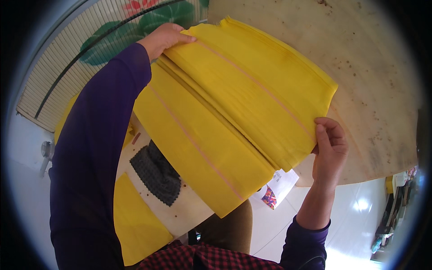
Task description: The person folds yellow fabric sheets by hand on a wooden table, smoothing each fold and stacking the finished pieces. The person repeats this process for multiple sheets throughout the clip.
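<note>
A wide piece of layered yellow cloth (252, 90) is stretched between my hands, slanting down from far left to near right. A pink stripe runs along it, and its far edge looks frayed. My left hand (167, 39) pinches its far left corner, thumb on top. At the right end, my right hand (332, 141) grips the near corner between thumb and fingers. Alongside, on the near side, lies a second yellow strip (193, 139) with its own pink stripe; folds separate the two, and I cannot tell whether they are joined.
A dark grey cloth (157, 173) with zigzag edges and another yellow piece (137, 225) lie on the pale table (369, 90) at near left. A slatted mat (67, 58) with a leaf pattern stands at far left. A white printed packet (283, 182) shows below the table edge.
</note>
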`<act>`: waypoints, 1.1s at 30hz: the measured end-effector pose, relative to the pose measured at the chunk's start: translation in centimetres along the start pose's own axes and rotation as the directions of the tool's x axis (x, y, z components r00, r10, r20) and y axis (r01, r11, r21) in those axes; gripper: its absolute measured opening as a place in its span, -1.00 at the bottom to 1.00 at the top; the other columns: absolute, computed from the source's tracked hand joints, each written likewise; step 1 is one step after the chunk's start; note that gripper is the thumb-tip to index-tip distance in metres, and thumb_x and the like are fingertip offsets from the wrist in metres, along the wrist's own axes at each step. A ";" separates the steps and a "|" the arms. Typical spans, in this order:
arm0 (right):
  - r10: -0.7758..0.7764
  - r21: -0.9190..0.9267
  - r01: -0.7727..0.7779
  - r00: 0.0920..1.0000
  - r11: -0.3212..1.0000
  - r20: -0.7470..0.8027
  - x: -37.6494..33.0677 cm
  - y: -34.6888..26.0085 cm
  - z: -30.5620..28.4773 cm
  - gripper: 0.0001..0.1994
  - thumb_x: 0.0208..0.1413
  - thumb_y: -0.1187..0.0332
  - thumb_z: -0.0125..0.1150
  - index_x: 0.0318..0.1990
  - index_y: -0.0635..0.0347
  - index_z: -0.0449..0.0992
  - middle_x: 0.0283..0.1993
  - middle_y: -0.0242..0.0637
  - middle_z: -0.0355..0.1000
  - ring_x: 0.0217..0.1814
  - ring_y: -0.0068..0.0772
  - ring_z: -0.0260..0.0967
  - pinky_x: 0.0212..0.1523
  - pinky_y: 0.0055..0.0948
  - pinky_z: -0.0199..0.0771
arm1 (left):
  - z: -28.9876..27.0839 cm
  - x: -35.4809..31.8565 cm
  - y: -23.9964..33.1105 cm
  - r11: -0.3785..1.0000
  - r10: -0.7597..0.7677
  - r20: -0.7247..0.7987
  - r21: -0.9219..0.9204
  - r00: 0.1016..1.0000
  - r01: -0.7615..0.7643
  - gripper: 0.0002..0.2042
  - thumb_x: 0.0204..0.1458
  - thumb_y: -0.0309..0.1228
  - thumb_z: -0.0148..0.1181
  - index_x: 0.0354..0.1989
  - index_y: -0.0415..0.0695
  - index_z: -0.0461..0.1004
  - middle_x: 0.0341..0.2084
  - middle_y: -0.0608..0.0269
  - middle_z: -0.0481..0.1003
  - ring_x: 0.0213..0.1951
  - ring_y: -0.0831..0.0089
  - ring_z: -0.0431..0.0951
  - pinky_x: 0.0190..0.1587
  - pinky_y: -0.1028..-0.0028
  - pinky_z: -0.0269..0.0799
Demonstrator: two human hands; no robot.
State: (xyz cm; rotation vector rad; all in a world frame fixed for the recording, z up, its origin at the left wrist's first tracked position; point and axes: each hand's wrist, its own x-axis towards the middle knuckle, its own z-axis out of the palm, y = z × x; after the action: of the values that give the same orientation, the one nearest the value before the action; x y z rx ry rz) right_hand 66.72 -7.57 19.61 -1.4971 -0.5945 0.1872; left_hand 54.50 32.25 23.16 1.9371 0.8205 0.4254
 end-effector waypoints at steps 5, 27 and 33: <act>0.028 -0.066 -0.025 0.999 0.998 0.045 -0.3 0.4 0.3 -0.89 0.20 0.48 0.08 -0.20 0.27 0.52 -0.46 -0.42 0.45 -0.56 -0.74 0.31 -0.59 -0.69 0.31 | 0.5 0.6 -1.6 0.998 0.043 -0.007 0.052 0.999 -0.042 -0.65 -0.06 -0.31 0.36 -0.19 -0.30 0.50 -0.33 0.16 0.55 -0.34 0.46 0.55 -0.27 0.51 0.45; -0.381 0.119 0.375 0.772 0.919 0.509 -18.2 1.6 -1.0 -0.74 0.25 0.28 0.00 -0.31 0.35 0.44 -0.54 -0.28 0.36 -0.60 -0.58 0.21 -0.55 -0.61 0.18 | -7.4 -38.6 -11.4 0.784 0.396 -0.511 0.621 0.763 0.009 -0.66 0.02 -0.41 0.23 0.00 -0.11 0.45 -0.03 0.21 0.48 0.01 0.32 0.46 -0.01 0.42 0.35; 0.126 -0.140 -0.020 0.574 0.990 0.809 -25.0 4.3 7.6 -0.83 0.04 0.53 0.19 -0.18 0.28 0.50 -0.30 -0.18 0.45 -0.35 -0.38 0.46 -0.30 -0.51 0.46 | -6.4 -62.2 -24.1 0.840 -0.260 -0.869 0.011 0.421 0.543 -0.58 0.04 -0.39 0.21 0.06 -0.32 0.38 0.01 -0.03 0.44 0.08 0.25 0.41 0.12 0.37 0.29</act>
State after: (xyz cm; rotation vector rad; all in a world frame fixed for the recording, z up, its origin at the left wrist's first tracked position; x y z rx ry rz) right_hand 42.96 -12.32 8.83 -1.4979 -1.3116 0.9783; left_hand -2.54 0.48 7.95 1.6095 2.0728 1.0310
